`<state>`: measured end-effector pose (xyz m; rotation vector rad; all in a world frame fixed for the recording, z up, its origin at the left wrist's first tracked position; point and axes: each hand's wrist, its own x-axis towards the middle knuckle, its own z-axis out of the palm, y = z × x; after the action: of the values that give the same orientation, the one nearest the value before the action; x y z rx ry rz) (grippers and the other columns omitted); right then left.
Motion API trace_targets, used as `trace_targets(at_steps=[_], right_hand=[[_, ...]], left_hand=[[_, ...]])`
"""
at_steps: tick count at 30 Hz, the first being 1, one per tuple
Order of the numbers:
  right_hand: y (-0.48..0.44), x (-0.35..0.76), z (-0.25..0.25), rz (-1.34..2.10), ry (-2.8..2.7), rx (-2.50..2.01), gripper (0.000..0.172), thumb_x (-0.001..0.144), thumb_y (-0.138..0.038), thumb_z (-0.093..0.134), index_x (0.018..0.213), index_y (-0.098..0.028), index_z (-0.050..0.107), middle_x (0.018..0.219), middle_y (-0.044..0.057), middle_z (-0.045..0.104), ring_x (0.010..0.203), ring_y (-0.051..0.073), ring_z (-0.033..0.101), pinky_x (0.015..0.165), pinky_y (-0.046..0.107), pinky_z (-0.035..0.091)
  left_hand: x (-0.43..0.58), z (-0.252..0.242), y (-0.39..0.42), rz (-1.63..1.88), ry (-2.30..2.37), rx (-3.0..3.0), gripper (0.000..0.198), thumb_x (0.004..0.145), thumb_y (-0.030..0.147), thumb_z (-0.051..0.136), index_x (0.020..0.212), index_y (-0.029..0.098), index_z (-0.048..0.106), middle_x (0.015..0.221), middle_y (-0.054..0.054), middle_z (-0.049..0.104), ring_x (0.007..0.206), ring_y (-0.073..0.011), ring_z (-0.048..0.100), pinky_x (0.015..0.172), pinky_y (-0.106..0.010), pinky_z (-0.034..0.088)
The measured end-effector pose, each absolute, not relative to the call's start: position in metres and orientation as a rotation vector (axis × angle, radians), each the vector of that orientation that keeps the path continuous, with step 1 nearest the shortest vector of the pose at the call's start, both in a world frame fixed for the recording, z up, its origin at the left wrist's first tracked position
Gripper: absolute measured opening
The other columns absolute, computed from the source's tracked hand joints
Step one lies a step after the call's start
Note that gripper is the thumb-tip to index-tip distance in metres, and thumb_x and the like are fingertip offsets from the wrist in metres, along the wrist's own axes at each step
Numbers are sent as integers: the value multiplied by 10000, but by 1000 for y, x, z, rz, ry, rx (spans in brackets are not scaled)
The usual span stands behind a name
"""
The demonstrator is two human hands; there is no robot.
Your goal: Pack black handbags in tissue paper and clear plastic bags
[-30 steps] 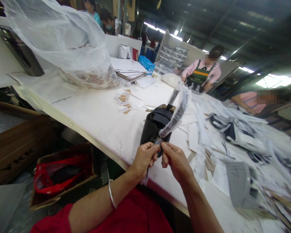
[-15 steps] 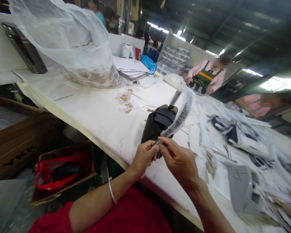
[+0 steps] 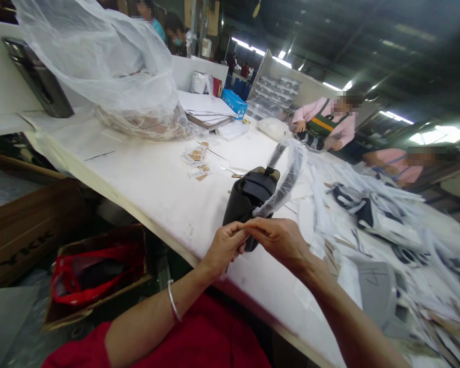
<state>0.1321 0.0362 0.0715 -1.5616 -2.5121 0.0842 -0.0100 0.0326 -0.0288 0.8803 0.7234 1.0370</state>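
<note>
A black handbag (image 3: 239, 199) stands on the white worktable, its handle (image 3: 291, 179) wrapped in clear plastic film and arching up to the right. Just in front of the bag's lower right side, my left hand (image 3: 227, 246) is closed in a pinch, a silvery bangle on its wrist. My right hand (image 3: 278, 236) meets it there, thumb and fingers pressed together at the left fingertips. Whatever lies between the fingers is covered by them. Both hands hide the bag's near bottom corner.
Small paper tags (image 3: 197, 161) lie left of the bag. A plastic-covered bundle (image 3: 138, 112) and a dark flask (image 3: 42, 82) stand further left. Wrapped straps and bag parts (image 3: 371, 209) crowd the right. Cardboard boxes (image 3: 34, 230) sit below the table edge. Two co-workers work across the table.
My right hand has turned over, its back now facing up, with its fingertips shifted slightly left onto the left hand's. The dark strip seen between the fingers is now hidden. The bag stays put.
</note>
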Motion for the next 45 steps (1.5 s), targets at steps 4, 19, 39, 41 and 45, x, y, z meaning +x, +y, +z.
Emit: trace_targets(at_steps=[4,19,39,41,45], right_hand=[[35,161,64,-189,-2778,-1323,408,955,-148,469,1278,-317,653,743,15,711,630,135,596,588,243,349],[5,121,14,1096,-1260,-1632,425,803,-589,633,784,-169,690,462,-38,540,351,93,408,328,212,296],[-9,166,-33,627,-1105,-1644,471,766,-548,708,1061,-181,719,926,88,730,818,241,681,697,356,563],[-7,162,-45,609,-1156,-1589,599,759,-519,731,1257,-201,634,1251,133,659,1140,297,621,914,437,538],[9,145,-49,827,-1114,-1414,716,830,-534,670,1445,-233,461,1478,126,495,1342,292,484,1059,460,457]], left_hand=[[-18,-23,39,913,618,727,321,774,457,684,871,163,599,473,99,414,334,-23,199,353,-183,117],[-15,-35,21,907,673,915,439,835,593,634,833,163,544,654,22,574,470,-67,474,471,-186,360],[-110,-36,40,728,853,1165,317,820,478,645,922,180,682,745,-21,665,606,-128,582,606,-227,451],[-104,-39,71,997,959,1142,411,795,521,681,1023,180,658,933,-58,684,814,-166,639,715,-245,486],[-67,-46,99,1030,871,1188,512,812,554,663,1146,171,610,1115,-90,654,997,-203,615,798,-273,487]])
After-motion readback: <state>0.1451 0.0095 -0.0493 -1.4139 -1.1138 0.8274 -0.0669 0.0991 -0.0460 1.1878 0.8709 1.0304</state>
